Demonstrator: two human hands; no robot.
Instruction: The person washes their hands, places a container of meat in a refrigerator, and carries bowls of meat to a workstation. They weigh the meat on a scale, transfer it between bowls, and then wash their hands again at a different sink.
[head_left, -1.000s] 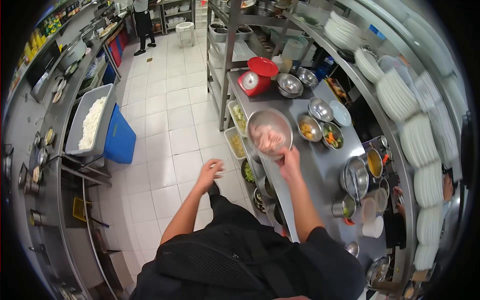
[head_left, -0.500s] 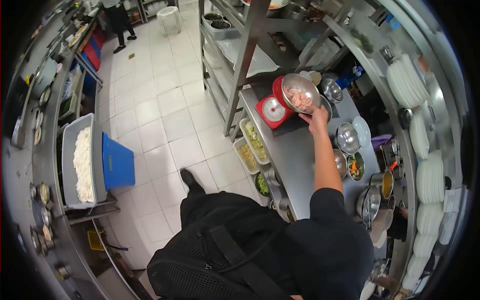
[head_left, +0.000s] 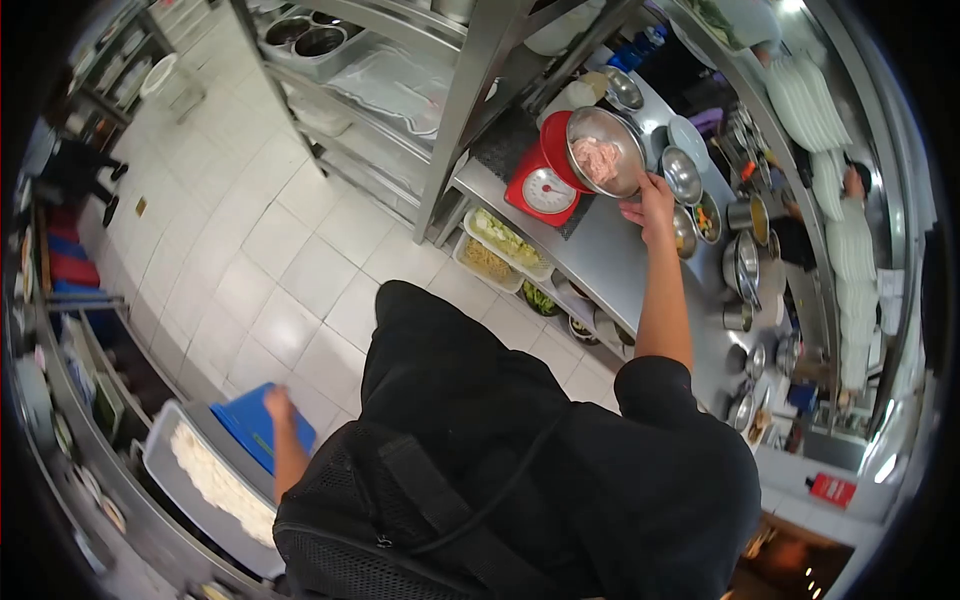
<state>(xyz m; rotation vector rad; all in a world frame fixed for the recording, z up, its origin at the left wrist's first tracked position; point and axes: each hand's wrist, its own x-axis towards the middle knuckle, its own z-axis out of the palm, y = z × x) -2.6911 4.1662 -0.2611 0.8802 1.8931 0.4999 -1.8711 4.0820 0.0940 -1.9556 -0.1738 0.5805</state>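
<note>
My right hand grips the near rim of a metal bowl, which is tilted and has pale pink meat inside. The bowl is at the red dial scale on the steel counter; whether it rests on the scale is unclear. At the lower left, my left hand is over the edge of a blue bin, its fingers blurred. Beside that bin stands a grey tub of white food.
Metal bowls line the counter, with stacked white plates on the shelf above. Food trays sit under the counter. A steel rack stands behind it. Another person's dark-clothed legs show at upper left; a co-worker's hand is at right.
The view has turned, shifting the bins down and the rack left. My left hand has come into view by the blue bin. My right hand still holds the bowl at the scale.
</note>
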